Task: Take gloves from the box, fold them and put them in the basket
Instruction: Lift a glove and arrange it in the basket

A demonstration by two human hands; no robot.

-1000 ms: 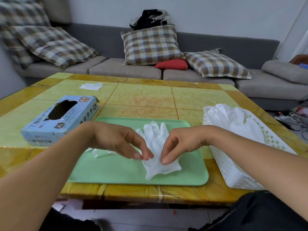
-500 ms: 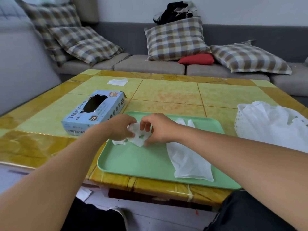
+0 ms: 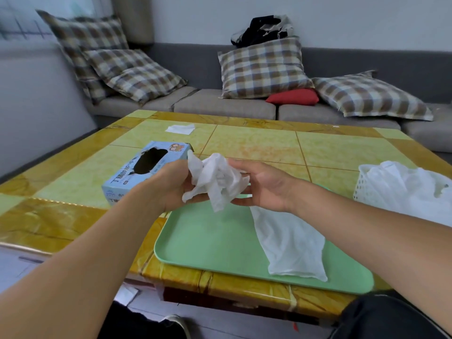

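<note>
Two hands: both raised above the counter [image 3: 256, 148], meeting on one crumpled glove [image 3: 215, 179].
Left hand [image 3: 171, 185]: fingers curled round the left side of the crumpled glove, gripping it.
Right hand [image 3: 264, 185]: fingers reach into the glove's right side; it seems to pinch the material, though the folds hide the fingertips.
Crumpled glove: white, bunched, held in the air over the far-left part of the green tray [image 3: 208, 241].
Flat glove [image 3: 291, 243]: white, lying spread on the tray, partly under the right wrist.
Glove box [image 3: 127, 177]: pale blue, on the counter just left of the tray, its dark oval opening facing up.
Basket [image 3: 362, 184]: white, perforated, at the right edge, heaped with white gloves [image 3: 403, 189].
Far side: a white scrap [image 3: 180, 128] on the counter.
</note>
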